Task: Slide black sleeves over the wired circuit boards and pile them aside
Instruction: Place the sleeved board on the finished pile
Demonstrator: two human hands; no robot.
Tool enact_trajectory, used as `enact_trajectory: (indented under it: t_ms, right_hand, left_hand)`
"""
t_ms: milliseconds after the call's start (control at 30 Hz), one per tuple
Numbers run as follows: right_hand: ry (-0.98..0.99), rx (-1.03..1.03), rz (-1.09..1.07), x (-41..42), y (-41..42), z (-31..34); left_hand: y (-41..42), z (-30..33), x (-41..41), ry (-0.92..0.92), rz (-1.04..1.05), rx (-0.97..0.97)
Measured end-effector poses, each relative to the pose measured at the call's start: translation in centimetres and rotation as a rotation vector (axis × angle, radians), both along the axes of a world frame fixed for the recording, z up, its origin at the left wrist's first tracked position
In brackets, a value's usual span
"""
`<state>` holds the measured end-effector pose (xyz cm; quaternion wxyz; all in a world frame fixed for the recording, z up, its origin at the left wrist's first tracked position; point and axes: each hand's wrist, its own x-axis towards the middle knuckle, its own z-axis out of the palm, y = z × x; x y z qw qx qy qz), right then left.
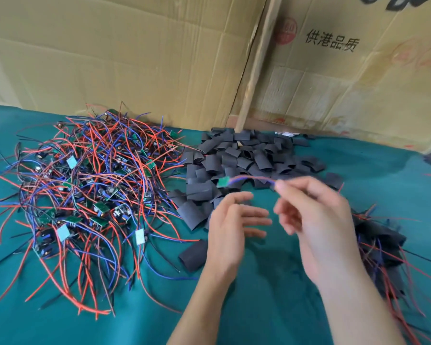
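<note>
Head view showed the right hand (pixel 316 220) pinching the wires of a board (pixel 223 182), which hung in the air over the sleeves (pixel 237 160). The left hand (pixel 232 222) hovered open, fingers straight and holding nothing. It probably needed a sleeve next, mouth squeezed open, board fed in straight.

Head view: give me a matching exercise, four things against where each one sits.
Things:
1. tangle of bare wired boards
2. heap of empty black sleeves
3. pile of sleeved boards
4. single green board on its wires

Places:
A. held up by the right hand, over the sleeves
B. right side of the green cloth, beside the right hand
C. left side of the cloth
D. middle of the cloth, near the cardboard wall

Pairs: 1-C, 2-D, 3-B, 4-A
</note>
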<state>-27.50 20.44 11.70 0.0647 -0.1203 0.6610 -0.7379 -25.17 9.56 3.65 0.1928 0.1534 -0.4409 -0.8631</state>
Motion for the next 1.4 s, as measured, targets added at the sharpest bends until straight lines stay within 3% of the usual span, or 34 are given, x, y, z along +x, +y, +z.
enact_trajectory:
  t_ms: [133, 267, 300, 433, 667, 867, 1200, 1400]
  right_hand:
    - [0.022, 0.273, -0.067, 2.2, 3.4, -4.6]
    - [0.162, 0.737, 0.309, 2.1, 4.7, -4.5]
    - [0.207, 0.79, 0.319, 1.5, 4.7, -4.1]
    - [0.316, 0.697, -0.014, -3.5, 2.3, -2.8]
    - [0.421, 1.137, -0.12, -10.5, -4.4, -6.6]
    - [0.366, 1.034, -0.279, -12.2, -5.4, -7.3]
    - [0.305, 0.914, -0.287, -12.7, -5.6, -5.3]
    - [0.273, 0.545, -0.341, -8.1, -1.8, -4.7]
  left_hand:
    - [-0.1, 0.7, 0.1, 0.041, -0.027, 0.112]
    - [0.2, 0.3, 0.2, -0.064, 0.025, -0.121]
    - [0.2, 0.2, 0.2, -0.073, 0.022, -0.15]
    - [0.5, 0.3, 0.2, -0.094, 0.031, -0.263]
    - [0.7, -0.5, -0.2, -0.117, 0.067, -0.387]
    - [0.5, -0.7, 0.0, -0.103, 0.1, -0.489]
    - [0.6, -0.3, 0.1, -0.085, 0.116, -0.34]
    - [0.5, -0.6, -0.1, -0.088, 0.15, -0.29]
